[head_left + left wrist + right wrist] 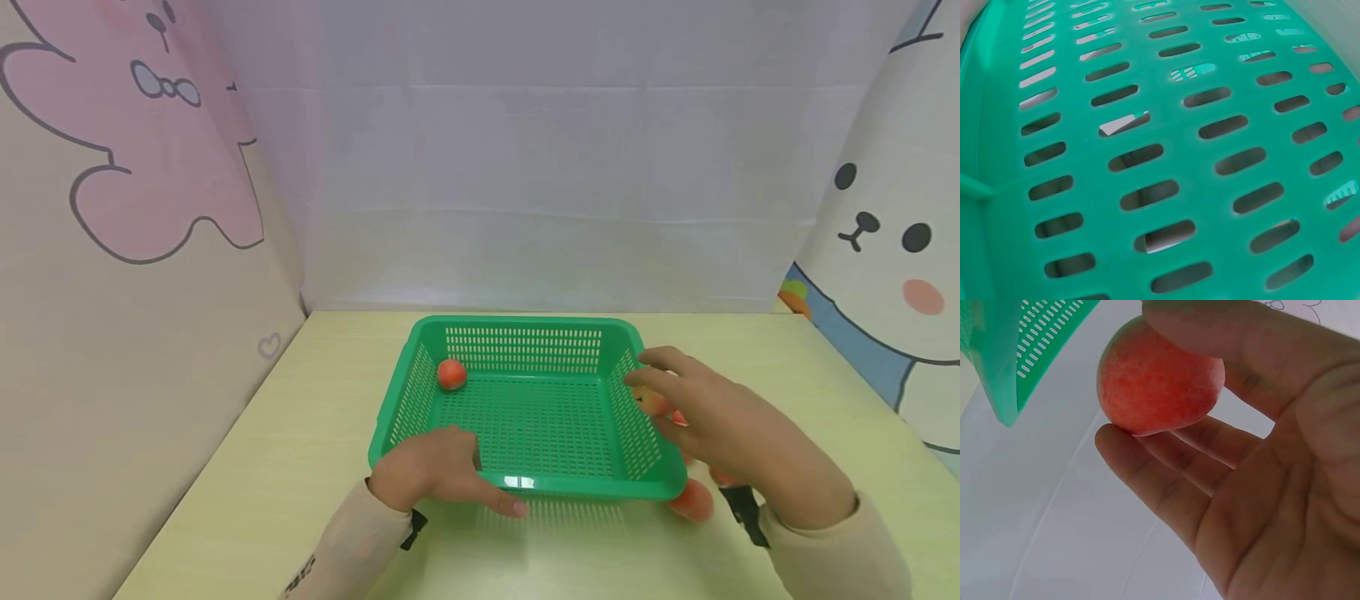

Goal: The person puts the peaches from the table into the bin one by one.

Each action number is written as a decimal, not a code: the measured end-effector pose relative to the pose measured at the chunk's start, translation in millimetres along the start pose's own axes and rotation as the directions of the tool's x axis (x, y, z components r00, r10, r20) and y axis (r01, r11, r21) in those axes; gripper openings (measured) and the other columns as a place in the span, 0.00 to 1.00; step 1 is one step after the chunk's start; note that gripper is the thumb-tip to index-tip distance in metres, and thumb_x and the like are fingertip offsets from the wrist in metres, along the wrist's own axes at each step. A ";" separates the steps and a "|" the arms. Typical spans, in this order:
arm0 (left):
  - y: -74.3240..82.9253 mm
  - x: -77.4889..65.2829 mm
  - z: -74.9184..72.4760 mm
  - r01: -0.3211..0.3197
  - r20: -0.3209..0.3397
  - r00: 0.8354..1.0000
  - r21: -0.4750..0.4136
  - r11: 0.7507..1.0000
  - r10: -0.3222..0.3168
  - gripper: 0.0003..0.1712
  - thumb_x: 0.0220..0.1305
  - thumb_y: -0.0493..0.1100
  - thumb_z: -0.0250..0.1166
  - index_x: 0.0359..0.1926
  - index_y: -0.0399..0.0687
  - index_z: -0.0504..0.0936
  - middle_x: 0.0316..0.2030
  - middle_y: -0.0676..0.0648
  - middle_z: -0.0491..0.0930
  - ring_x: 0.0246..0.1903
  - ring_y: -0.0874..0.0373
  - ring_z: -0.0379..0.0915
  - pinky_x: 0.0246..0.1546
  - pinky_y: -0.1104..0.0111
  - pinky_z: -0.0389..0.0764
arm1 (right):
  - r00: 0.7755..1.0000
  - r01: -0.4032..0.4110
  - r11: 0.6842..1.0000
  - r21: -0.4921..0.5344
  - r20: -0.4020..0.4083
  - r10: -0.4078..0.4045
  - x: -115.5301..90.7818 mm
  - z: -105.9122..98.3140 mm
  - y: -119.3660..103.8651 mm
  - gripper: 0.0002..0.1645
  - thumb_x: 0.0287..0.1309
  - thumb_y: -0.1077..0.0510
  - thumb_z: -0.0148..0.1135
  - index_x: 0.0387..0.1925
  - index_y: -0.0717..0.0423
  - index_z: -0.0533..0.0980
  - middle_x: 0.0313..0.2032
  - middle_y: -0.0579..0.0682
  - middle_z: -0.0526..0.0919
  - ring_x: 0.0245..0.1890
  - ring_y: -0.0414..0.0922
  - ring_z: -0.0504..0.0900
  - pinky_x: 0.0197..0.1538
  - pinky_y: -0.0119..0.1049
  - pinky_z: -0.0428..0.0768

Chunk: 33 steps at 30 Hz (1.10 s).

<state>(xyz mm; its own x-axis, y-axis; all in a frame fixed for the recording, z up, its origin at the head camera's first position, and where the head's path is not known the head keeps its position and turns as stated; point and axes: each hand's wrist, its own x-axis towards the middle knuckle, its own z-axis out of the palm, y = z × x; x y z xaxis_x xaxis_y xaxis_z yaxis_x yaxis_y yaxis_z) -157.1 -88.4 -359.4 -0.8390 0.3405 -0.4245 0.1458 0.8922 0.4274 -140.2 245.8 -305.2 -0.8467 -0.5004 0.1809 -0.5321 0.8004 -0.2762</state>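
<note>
A green plastic basket with slotted walls stands on the table. My left hand grips its near rim, fingers over the inside and thumb outside; the left wrist view shows only the slotted green plastic. At the basket's right side my right hand holds a reddish peach between thumb and fingertips, raised beside the right rim. Its yellowish side faces the head camera. One red-orange fruit lies inside the basket at the far left corner.
More peaches lie on the table right of the basket, one peach by its near right corner and others partly hidden under my right hand and wrist. A pale curtain hangs behind the table, with cartoon-printed cloth at the sides.
</note>
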 end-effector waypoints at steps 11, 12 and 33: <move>1.6 -0.8 -0.9 0.004 -0.004 1.000 0.007 1.000 -0.003 0.42 0.39 0.82 0.78 0.30 0.51 0.75 0.27 0.54 0.66 0.28 0.60 0.64 0.28 0.63 0.67 | 0.996 0.075 0.997 -0.010 -0.051 -0.076 0.6 1.8 0.9 0.31 0.53 0.71 0.80 0.59 0.57 0.81 0.61 0.56 0.78 0.49 0.50 0.85 0.44 0.47 0.87; 1.7 -0.9 -0.9 0.003 -0.006 1.000 0.008 1.000 -0.003 0.42 0.39 0.82 0.78 0.29 0.51 0.75 0.26 0.54 0.66 0.28 0.60 0.64 0.28 0.63 0.67 | 0.994 0.090 0.996 -0.010 -0.062 -0.090 1.0 2.0 1.2 0.31 0.53 0.72 0.80 0.59 0.57 0.81 0.61 0.55 0.78 0.49 0.49 0.85 0.45 0.47 0.87; 2.1 -1.2 -1.8 0.010 0.002 1.000 0.013 1.000 -0.010 0.43 0.40 0.82 0.77 0.33 0.50 0.78 0.28 0.54 0.69 0.30 0.60 0.66 0.30 0.62 0.69 | 0.977 0.169 0.985 0.020 -0.133 -0.165 3.8 3.8 4.0 0.35 0.49 0.78 0.77 0.59 0.57 0.81 0.56 0.53 0.73 0.41 0.42 0.80 0.42 0.38 0.84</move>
<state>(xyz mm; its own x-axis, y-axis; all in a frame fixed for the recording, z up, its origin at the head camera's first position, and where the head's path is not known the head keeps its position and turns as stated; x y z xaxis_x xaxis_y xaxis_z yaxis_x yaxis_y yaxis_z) -156.8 -87.5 -356.6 -0.8392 0.3321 -0.4305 0.1440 0.8992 0.4131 -145.5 245.9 -309.1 -0.7386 -0.5773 0.3481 -0.6678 0.6974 -0.2604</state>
